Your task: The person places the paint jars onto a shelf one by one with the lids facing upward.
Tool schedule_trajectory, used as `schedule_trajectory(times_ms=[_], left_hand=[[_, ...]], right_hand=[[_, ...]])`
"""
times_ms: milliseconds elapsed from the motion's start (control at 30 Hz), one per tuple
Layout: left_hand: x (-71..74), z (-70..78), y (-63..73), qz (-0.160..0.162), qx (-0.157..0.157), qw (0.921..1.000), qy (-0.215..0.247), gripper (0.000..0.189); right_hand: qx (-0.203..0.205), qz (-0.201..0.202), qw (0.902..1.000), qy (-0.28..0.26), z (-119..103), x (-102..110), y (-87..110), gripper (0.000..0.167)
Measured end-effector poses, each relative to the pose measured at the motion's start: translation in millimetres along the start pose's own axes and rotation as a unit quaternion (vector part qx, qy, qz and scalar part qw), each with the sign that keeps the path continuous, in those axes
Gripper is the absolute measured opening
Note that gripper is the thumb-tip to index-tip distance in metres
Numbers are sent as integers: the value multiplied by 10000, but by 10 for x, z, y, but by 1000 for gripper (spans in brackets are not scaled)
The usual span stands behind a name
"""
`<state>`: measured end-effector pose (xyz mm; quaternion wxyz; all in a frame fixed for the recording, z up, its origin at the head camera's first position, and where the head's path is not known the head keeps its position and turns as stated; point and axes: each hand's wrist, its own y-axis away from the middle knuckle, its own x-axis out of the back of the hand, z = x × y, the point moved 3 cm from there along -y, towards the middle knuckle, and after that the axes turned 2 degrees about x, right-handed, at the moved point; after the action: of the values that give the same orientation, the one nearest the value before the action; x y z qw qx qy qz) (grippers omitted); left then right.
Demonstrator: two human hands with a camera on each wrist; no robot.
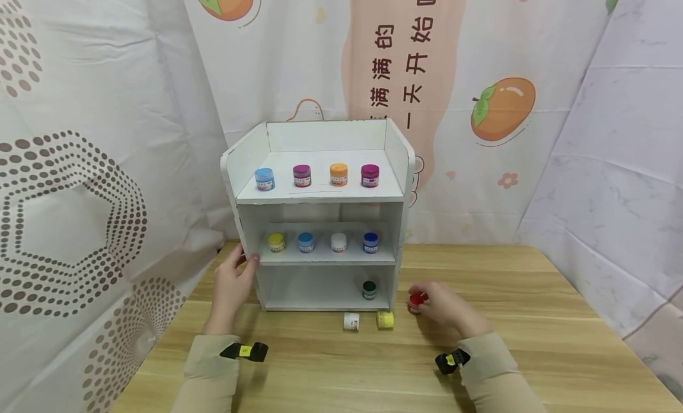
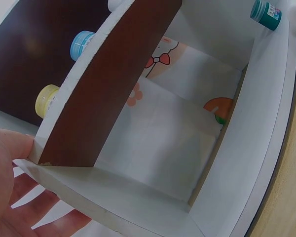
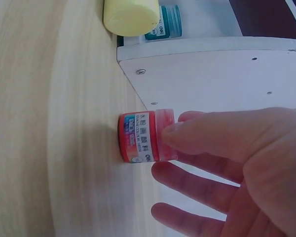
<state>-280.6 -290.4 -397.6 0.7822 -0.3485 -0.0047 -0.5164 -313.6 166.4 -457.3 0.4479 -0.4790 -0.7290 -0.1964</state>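
By its lid, between thumb and fingers, my right hand (image 1: 445, 307) pinches a red paint jar (image 3: 138, 137); the jar is upright at the wood table, right of the white shelf unit (image 1: 325, 194). My left hand (image 1: 230, 282) grips the unit's left side panel near the middle board, thumb at the front edge and fingers outside. On the bottom shelf stands a dark green paint jar (image 1: 369, 290). In front of the unit are a white paint jar (image 1: 351, 322) and a yellow paint jar (image 1: 385, 320) on the table.
The top shelf bears a light blue jar (image 1: 264, 179), an orange jar (image 1: 338, 175) and two purple ones. Along the middle shelf stand yellow, blue, white (image 1: 338, 242) and dark blue jars. A printed curtain (image 1: 480, 194) hangs behind the table (image 1: 320, 371).
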Motion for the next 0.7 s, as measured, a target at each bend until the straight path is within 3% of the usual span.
schedule_trajectory(times_ms=[167, 400, 700], left_hand=[[1, 6, -1, 3, 3, 10000, 8, 43], [-1, 5, -1, 15, -18, 10000, -10, 42], [0, 4, 2, 24, -58, 10000, 8, 42]], right_hand=[[5, 19, 10000, -67, 15, 0, 0, 28], [-55, 200, 9998, 66, -33, 102, 26, 37], [236, 398, 9987, 235, -111, 219, 34, 37]])
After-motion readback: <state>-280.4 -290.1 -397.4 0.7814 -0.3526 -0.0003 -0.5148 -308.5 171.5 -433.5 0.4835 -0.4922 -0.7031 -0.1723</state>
